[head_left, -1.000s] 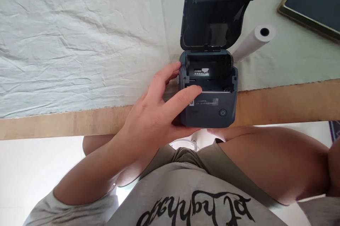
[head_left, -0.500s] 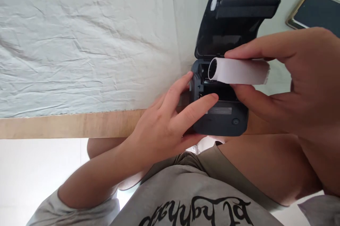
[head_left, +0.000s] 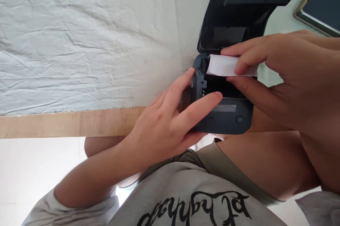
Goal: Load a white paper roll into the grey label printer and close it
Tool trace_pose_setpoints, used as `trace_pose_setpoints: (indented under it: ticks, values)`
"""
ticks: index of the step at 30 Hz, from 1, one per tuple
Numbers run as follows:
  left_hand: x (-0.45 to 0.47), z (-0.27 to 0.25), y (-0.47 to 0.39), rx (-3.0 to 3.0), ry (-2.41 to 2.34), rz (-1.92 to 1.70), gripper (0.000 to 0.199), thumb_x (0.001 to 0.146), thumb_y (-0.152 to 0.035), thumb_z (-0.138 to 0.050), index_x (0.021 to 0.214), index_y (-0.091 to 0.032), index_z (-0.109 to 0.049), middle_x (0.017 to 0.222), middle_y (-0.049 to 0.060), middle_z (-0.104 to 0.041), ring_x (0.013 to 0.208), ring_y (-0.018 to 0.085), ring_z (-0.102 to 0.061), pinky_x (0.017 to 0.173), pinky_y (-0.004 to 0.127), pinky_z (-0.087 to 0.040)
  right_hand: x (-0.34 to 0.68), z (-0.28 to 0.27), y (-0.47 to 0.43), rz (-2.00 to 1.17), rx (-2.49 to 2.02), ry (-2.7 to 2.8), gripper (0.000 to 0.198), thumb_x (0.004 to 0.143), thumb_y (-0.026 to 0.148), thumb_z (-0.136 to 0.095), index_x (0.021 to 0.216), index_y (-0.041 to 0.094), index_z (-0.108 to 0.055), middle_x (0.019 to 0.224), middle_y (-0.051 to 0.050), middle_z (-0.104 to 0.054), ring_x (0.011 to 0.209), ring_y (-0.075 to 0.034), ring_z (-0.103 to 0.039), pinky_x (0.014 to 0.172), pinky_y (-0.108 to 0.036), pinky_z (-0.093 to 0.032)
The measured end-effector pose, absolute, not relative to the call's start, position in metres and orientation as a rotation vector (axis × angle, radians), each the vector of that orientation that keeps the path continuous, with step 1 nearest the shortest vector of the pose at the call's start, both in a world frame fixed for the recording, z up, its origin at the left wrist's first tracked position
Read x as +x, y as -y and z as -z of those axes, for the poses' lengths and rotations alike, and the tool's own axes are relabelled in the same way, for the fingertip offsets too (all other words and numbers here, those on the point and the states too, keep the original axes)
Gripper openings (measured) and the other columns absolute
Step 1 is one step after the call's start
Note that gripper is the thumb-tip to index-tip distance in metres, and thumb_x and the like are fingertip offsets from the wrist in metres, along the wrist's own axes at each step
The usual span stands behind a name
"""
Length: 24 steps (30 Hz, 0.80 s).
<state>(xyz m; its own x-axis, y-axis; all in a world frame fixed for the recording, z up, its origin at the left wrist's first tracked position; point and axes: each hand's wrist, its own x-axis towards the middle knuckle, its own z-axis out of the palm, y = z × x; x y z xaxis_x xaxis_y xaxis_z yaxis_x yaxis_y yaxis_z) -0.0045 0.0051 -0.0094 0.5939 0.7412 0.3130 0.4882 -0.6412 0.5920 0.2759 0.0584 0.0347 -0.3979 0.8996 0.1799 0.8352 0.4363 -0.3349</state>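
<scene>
A small dark label printer [head_left: 225,121] stands at the table's front edge with its lid [head_left: 239,21] swung up and back. My left hand [head_left: 170,120] grips the printer's left side, one finger on its side wall and another reaching over the front rim of the opening. Between the thumb and fingers of my right hand [head_left: 278,70] is a white paper roll [head_left: 221,65], lying sideways over the back of the printer's open compartment. Its left end is at the compartment's left wall; the right end is partly hidden by my fingers.
At the back right lies a phone [head_left: 320,6] with a dark screen. A wrinkled pale cloth [head_left: 92,42] covers the table to the left, and a bare wooden edge [head_left: 66,121] runs along the front. My legs are below that edge.
My right hand has brought the paper roll left and down against the compartment, and its fingers now lie further over the roll. The lid appears higher in view. My left hand keeps its hold.
</scene>
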Motion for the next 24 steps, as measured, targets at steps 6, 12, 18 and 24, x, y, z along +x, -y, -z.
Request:
trace_pose_setpoints:
  ticks: [6,12,18,24]
  values:
    - [-0.003,0.016,-0.008,2.313,-0.914,-0.926,0.075,0.111,-0.042,-0.081,0.175,-0.032,-0.046,0.182,0.02,-0.055,0.159,0.046,-0.07,0.122,0.062,-0.072,0.272,-0.045,-0.062,-0.159,-1.254,2.442,0.015,0.113,0.03,-0.058,0.1,0.028,-0.065,0.116,0.011,-0.082,0.105,-0.007,-0.078,0.085,-0.03,-0.056]
    - [-0.008,0.015,-0.014,2.202,-0.945,-0.902,0.077,0.113,-0.047,-0.073,0.181,-0.029,-0.04,0.175,0.015,-0.063,0.159,0.039,-0.07,0.131,0.056,-0.067,0.274,-0.051,-0.047,-0.232,-1.19,2.409,0.014,0.114,0.028,-0.061,0.1,0.028,-0.063,0.106,0.008,-0.076,0.099,-0.009,-0.072,0.081,-0.034,-0.051]
    - [-0.016,0.011,-0.02,2.223,-1.132,-0.868,0.061,0.122,-0.057,-0.062,0.174,-0.027,-0.055,0.181,0.016,-0.059,0.17,0.041,-0.06,0.139,0.058,-0.059,0.277,-0.049,-0.043,-0.255,-1.019,2.495,0.03,0.118,0.036,-0.055,0.091,0.028,-0.065,0.098,0.005,-0.074,0.097,-0.01,-0.071,0.087,-0.036,-0.056]
    - [-0.004,0.003,-0.029,2.173,-1.104,-0.804,0.068,0.119,-0.057,-0.066,0.177,-0.024,-0.05,0.177,0.013,-0.067,0.164,0.041,-0.066,0.132,0.057,-0.065,0.276,-0.047,-0.042,-0.225,-0.918,2.531,0.031,0.116,0.034,-0.058,0.087,0.03,-0.068,0.098,0.007,-0.076,0.098,-0.013,-0.074,0.09,-0.04,-0.06]
